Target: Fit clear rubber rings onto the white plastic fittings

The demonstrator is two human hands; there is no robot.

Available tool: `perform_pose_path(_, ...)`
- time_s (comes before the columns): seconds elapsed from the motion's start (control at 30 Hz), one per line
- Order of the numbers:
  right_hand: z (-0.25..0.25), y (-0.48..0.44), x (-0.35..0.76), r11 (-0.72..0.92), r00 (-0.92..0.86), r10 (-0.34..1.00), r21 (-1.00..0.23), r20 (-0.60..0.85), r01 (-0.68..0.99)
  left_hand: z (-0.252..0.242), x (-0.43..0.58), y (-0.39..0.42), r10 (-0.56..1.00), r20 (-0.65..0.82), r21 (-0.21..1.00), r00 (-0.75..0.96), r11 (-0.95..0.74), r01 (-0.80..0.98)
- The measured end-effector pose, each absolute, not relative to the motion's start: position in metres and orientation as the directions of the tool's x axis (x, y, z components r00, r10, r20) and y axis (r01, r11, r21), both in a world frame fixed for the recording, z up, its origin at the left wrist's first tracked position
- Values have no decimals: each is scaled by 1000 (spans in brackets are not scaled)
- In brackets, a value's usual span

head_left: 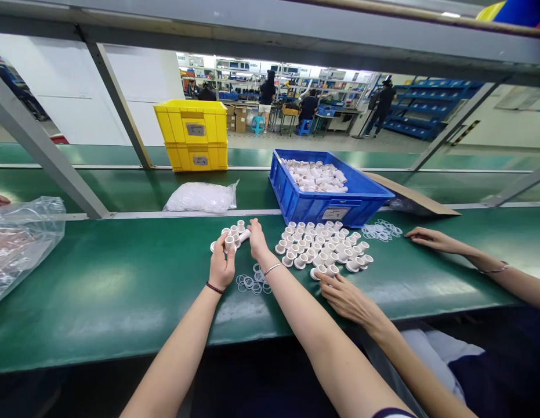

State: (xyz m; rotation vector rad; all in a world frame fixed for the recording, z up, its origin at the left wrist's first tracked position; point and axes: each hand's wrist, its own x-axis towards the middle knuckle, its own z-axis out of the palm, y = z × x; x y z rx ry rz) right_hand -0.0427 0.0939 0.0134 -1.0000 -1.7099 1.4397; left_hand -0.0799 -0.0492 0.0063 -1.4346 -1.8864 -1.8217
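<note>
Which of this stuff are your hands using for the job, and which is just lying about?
Seems part of the job:
- white pieces, at both hands
- rings, beside them
- blue bin, holding more pieces

Seems just lying about:
- yellow bins, stacked
- cardboard
- white bag, maybe; contents unclear

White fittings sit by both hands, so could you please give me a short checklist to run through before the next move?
1. Left hand at the small cluster of fittings: ok, touching it.
2. Cluster all upright: not ok, one leans toward the right hand.
3. Right hand's grip: cannot tell, fingertips partly hidden.
4. Rings separated: not ok, they overlap.
5. Co-worker's nearer hand clear of the cluster: ok.
6. Bin stocked: ok.
</note>
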Motion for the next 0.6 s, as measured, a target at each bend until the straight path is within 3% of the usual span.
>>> perform_pose_path(0.3,8,101,-32,255,-565,825,-903,18,345,9,-76,-47,510,681,681,-525,-179,710)
perform_pose_path(0.43,13,102,-27,405,-625,776,-825,82,395,9,-76,-49,502,694,667,-515,-180,723)
perform_pose_path(0.6,27,93,-16,594,-670,709,-699,221,398,8,-82,-52,401,674,719,-621,-160,677)
